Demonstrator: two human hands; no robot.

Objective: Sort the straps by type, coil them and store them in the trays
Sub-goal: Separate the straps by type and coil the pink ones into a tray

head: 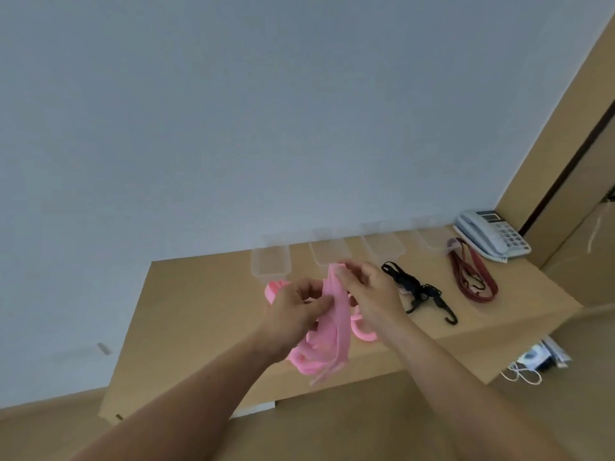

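Two bare forearms reach up from the bottom edge toward the middle of the frame. There the left hand [294,309] curls its fingers and thumb round a wide pink strap [334,319], pinching the band from its left side. Just right of it and slightly higher, the right hand [371,289] nips the strap's top end between its bent fingertips [342,272]. The band stands up between the two hands, and its loose loops hang below them across the near edge of the wooden table [206,304]. More pink loops [364,332] lie on the tabletop under the right wrist, and a pink bundle [273,289] shows just past the left hand. To the right of centre a black strap [414,287] with dark hooks lies on the table, and further right a dark red strap [472,274] lies in long loops. Behind them four clear trays [271,262] stand in a row along the table's far edge, the red strap's end touching the rightmost one. At right centre sits a pale telephone [492,236], its keys and display too blurred to read. White cables [520,375] lie on the floor at lower right.
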